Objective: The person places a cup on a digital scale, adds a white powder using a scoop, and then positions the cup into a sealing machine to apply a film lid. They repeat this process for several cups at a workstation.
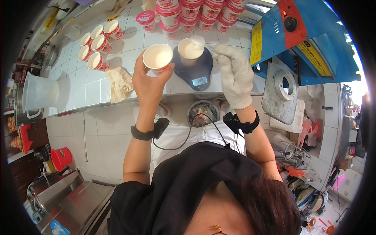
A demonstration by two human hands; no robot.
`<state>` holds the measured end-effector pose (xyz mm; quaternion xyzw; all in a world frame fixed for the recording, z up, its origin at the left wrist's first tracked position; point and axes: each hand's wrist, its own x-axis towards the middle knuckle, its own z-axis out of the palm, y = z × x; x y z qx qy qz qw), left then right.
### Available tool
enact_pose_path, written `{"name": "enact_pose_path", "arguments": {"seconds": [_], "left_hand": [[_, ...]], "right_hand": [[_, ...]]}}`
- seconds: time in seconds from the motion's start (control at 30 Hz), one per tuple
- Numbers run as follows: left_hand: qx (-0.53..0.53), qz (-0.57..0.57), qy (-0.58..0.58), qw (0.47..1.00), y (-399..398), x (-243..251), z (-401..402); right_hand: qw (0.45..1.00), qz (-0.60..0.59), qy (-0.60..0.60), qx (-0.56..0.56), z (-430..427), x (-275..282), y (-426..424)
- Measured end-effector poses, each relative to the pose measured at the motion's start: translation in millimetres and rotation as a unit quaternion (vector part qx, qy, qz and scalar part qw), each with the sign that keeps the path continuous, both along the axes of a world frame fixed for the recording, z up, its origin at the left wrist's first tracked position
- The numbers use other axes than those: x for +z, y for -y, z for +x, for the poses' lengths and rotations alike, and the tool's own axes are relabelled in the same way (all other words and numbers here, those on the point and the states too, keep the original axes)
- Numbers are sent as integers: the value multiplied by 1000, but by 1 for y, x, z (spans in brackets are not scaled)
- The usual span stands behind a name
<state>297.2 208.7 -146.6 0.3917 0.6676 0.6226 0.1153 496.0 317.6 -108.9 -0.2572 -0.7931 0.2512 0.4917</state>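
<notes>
My left hand (154, 82) is bare and grips a paper cup (158, 57) with pale, creamy contents, held tilted towards me just left of the scale. A second paper cup (191, 53) of the same cream stands upright on the dark digital kitchen scale (198, 75), whose lit display shows digits. Over that cup's right rim sits the bowl of a white spoon (197, 42). My right hand (236, 73) wears a white knitted glove and its fingers close on the spoon's handle, which they mostly hide.
Several open paper cups (100, 44) stand at the left of the tiled counter (129, 44), near a crumpled cloth (119, 83) and a plastic jug (41, 91). Lidded yoghurt cups (191, 13) are stacked behind. A blue sealing machine (299, 44) flanks the right; a bin (203, 113) stands below.
</notes>
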Motion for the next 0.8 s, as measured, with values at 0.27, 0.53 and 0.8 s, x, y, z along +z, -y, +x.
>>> {"name": "enact_pose_path", "arguments": {"seconds": [0.27,0.53,0.8], "left_hand": [[4,-3,-15,1000,0,-3,1],[4,-6,-15,1000,0,-6,4],[6,1,-21,1000,1,-7,7]], "right_hand": [[990,136,32,17,2,9,-7],[992,119,39,11,2,-3,-9],[940,-306,-147,-8,-7,17,9]]}}
